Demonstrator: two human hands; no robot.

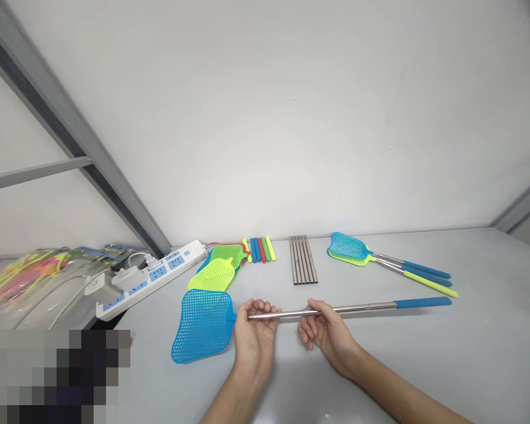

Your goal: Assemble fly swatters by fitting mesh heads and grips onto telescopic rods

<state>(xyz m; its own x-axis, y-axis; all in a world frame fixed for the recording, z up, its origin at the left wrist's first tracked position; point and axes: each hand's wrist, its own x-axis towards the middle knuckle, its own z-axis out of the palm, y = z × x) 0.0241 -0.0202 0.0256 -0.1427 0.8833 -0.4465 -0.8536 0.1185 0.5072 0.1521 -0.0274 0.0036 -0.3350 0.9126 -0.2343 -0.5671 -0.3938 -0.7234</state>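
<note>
A blue fly swatter [204, 325] with a metal shaft and a blue grip lies crosswise in both hands, its mesh head to the left. Near the neck, my left hand [255, 335] holds the shaft between thumb and fingers. My right hand [325, 330] pinches the shaft around its middle, fingers curled beneath. Behind the hands lie several bare metal rods [303, 260] side by side. Left of these is a row of coloured grip sleeves [259, 250], with loose swatter heads [212, 275] in yellow-green, green and blue overlapping beside them.
Finished-looking swatters [348, 248] with blue and yellow grips lie at the back right. A white power strip [152, 280] with plugs and cables runs along the left edge. Plastic-wrapped colourful goods [35, 282] lie beyond it. A white wall [291, 129] stands behind the grey table [481, 347].
</note>
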